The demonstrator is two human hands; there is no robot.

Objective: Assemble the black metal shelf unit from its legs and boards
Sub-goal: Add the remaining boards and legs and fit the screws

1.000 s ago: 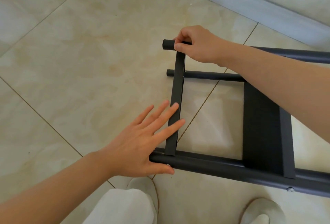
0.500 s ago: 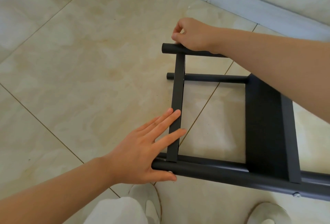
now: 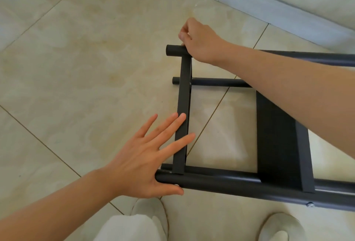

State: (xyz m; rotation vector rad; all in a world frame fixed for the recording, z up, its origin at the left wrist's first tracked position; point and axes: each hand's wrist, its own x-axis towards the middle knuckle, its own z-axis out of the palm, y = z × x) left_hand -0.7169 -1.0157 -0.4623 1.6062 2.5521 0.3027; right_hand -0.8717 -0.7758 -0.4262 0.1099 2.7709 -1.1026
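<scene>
The right hand (image 3: 199, 42) has lifted from clasping the far leg (image 3: 175, 50) to rest atop it, fingers curled; any fastener inside is hidden. Toward the viewer, the flat left hand (image 3: 142, 164) still braces the end board (image 3: 183, 94) of the floor-laid shelf unit (image 3: 276, 140). Corner fastening is probably under way.

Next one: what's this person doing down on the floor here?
A person is putting together a black metal shelf unit that lies on its side on the beige tiled floor. The left hand lies flat, its straight fingers pressing the flat black end board just above the near round black tube leg. The right hand rests on the far tube leg with its fingers curled; whether they pinch anything is unclear. A second black board sits between the legs.
</scene>
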